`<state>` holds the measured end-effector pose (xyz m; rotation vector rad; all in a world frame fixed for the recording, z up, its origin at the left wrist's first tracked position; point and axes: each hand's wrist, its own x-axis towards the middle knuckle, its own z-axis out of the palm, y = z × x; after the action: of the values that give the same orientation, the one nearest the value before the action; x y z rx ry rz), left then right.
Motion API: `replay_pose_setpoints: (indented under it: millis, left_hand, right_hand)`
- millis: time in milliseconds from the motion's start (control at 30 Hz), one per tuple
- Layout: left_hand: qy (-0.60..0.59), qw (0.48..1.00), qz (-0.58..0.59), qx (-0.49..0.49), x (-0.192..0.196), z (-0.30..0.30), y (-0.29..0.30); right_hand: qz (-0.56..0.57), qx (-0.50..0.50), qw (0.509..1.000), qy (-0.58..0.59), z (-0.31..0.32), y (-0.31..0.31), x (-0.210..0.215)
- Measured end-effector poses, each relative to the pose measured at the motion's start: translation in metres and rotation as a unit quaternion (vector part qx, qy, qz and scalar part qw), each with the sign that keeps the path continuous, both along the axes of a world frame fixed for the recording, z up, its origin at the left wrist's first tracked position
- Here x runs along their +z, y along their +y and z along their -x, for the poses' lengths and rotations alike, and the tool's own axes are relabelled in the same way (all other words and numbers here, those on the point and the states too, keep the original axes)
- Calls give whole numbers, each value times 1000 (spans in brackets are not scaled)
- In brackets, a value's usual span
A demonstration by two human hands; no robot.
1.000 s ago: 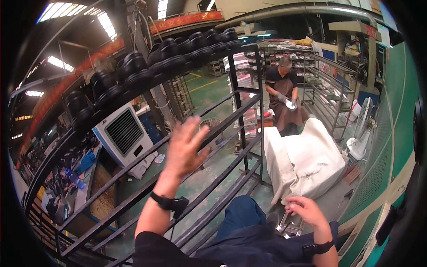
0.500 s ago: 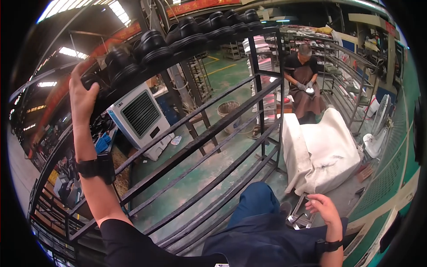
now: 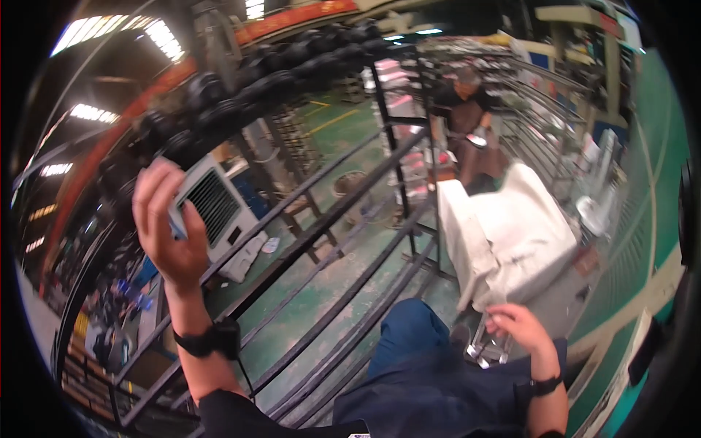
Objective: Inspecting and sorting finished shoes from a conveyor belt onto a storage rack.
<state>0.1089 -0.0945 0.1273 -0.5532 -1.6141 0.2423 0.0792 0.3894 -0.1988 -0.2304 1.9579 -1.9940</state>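
Note:
My left hand (image 3: 169, 223) is raised at the left, empty, with thumb and fingers apart. It is just below the end of a row of black shoes (image 3: 210, 102) on the top of a black metal rack (image 3: 365, 201); motion blurs the shoes. My right hand (image 3: 520, 327) hangs low at the right over my dark clothing, with fingers loosely bent and nothing visible in them. Beyond its fingertips lies a small metal frame (image 3: 488, 344) on the floor.
A white cloth-covered object (image 3: 511, 230) stands ahead to the right. Behind it sits a person in a brown apron (image 3: 475, 153), holding a small white item. A white air cooler (image 3: 219, 204) and a bucket (image 3: 352, 186) are beyond the rack bars. Green panelling (image 3: 657, 255) runs along the right.
My left hand has come off the end of the shoe row and dropped lower and to the right. The view has shifted; my right hand stays low, with its fingers a little more bent.

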Motion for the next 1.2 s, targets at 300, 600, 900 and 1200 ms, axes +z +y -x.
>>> replay_pose_setpoints:
  millis: [300,600,900,1200]
  left_hand:
    - [-404,893,98,-172,-197,163,94]
    - [-661,727,93,-162,-353,137,166]
    - [-682,701,79,-192,-378,139,181]
    - [-718,652,72,-234,-359,127,203]
  right_hand:
    - [-322,42,925,197,39,52,99]
    - [-269,-378,885,-32,-239,254,156]
    - [-314,-856,410,22,-480,444,130]
    - [-589,-646,398,-278,-425,426,157]
